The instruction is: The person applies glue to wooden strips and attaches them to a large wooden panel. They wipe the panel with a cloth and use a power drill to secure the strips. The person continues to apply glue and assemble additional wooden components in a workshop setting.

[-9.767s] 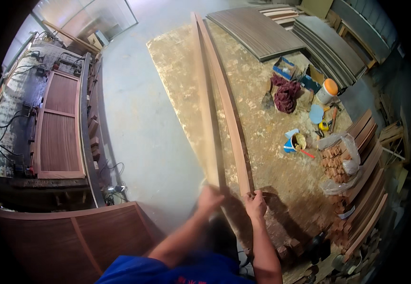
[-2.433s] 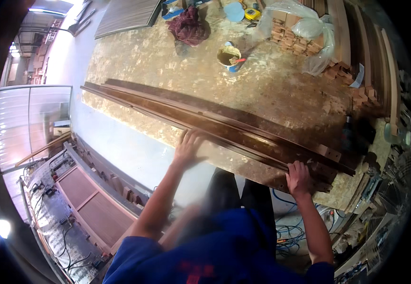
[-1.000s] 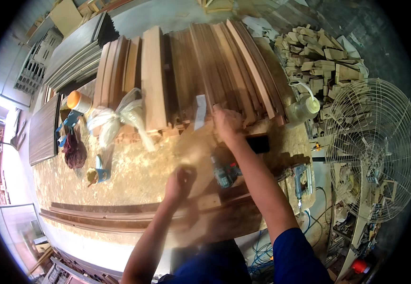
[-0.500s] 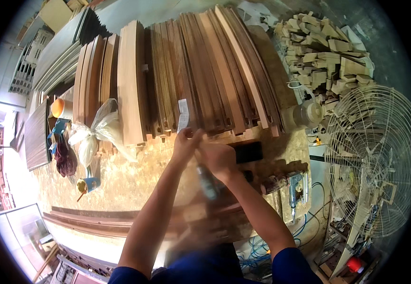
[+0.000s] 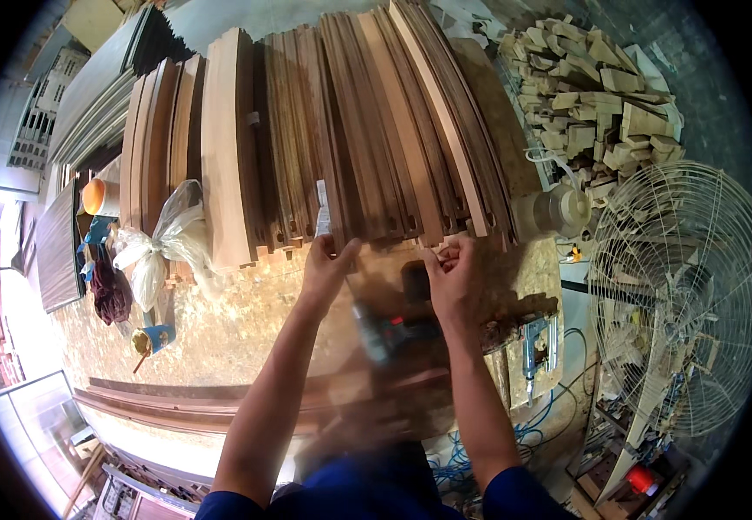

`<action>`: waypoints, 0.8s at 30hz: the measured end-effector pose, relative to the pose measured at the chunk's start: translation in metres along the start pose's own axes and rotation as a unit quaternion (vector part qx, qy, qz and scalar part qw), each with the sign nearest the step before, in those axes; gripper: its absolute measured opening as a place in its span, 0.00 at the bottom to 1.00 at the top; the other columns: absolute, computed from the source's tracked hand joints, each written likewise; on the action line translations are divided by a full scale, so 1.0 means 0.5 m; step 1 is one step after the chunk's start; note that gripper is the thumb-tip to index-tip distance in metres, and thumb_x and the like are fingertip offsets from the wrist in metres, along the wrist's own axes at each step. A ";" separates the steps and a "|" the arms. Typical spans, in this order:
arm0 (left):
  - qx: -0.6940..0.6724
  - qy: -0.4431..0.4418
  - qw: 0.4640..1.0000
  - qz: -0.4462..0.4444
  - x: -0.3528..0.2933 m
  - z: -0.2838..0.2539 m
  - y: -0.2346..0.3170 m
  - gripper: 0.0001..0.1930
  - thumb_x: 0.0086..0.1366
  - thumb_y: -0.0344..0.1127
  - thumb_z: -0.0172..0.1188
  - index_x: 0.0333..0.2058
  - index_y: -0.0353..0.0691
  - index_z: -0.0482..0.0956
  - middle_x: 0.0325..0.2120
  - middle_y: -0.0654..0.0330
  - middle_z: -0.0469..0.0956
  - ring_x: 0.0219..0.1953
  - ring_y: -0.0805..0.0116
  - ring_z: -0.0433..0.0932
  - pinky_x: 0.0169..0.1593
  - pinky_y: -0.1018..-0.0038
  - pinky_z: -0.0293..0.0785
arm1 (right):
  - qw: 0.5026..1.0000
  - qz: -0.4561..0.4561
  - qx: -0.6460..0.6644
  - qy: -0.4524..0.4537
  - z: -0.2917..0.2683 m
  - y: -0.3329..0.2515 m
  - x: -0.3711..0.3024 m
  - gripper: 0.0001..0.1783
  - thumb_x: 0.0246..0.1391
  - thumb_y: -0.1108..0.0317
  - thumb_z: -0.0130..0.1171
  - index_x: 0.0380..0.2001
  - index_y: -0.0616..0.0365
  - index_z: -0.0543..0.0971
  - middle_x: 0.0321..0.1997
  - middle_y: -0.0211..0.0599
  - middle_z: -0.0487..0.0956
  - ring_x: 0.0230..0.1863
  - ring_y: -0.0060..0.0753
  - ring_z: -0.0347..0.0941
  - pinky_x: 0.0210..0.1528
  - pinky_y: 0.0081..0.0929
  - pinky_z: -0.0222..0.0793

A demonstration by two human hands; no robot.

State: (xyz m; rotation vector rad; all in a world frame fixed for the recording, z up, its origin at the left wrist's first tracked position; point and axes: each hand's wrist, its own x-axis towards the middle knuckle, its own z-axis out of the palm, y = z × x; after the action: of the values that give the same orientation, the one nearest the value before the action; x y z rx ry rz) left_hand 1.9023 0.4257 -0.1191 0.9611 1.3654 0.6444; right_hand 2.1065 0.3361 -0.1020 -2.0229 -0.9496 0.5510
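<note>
Long brown wooden strips (image 5: 376,130) lie side by side on the workbench, their near ends toward me. My left hand (image 5: 328,273) is closed around the near end of one strip, thumb on its right side. A white paper slip (image 5: 322,210) lies just beyond those fingers. To the right, my right hand (image 5: 452,277) is raised by the strip ends with thumb and fingers pinched together; whatever it holds is too small to make out. Between my forearms is a blurred power tool (image 5: 376,334) with a red spot. A dark object (image 5: 415,282) sits beside my right hand.
A tied clear plastic bag (image 5: 163,251) and a blue cup (image 5: 157,336) are on the left. Long strips (image 5: 159,406) line the bench's near edge. On the right are a nail gun (image 5: 532,347), a plastic jar (image 5: 558,210), a caged fan (image 5: 675,295) and heaped wood offcuts (image 5: 601,104).
My hands were close together; the right has moved away to the right and is now pinched by the strip ends. The left has shifted slightly left. The view has shifted slightly.
</note>
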 end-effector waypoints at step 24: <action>0.039 -0.086 0.995 -0.032 -0.007 -0.026 -0.004 0.19 0.65 0.45 0.70 0.43 0.37 0.75 0.29 0.66 0.74 0.31 0.77 0.72 0.36 0.74 0.72 | 0.956 -0.261 -0.128 -0.044 -0.028 -0.034 0.009 0.16 0.56 0.71 0.66 0.48 0.56 0.79 0.33 0.45 0.82 0.32 0.47 0.81 0.35 0.40 0.75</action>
State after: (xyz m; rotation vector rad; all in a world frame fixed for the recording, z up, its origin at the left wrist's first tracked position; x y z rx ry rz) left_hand 1.8887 0.4242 -0.1185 1.0080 1.2714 0.4516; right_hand 2.1113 0.3395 -0.0805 -1.8635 -1.6105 0.2342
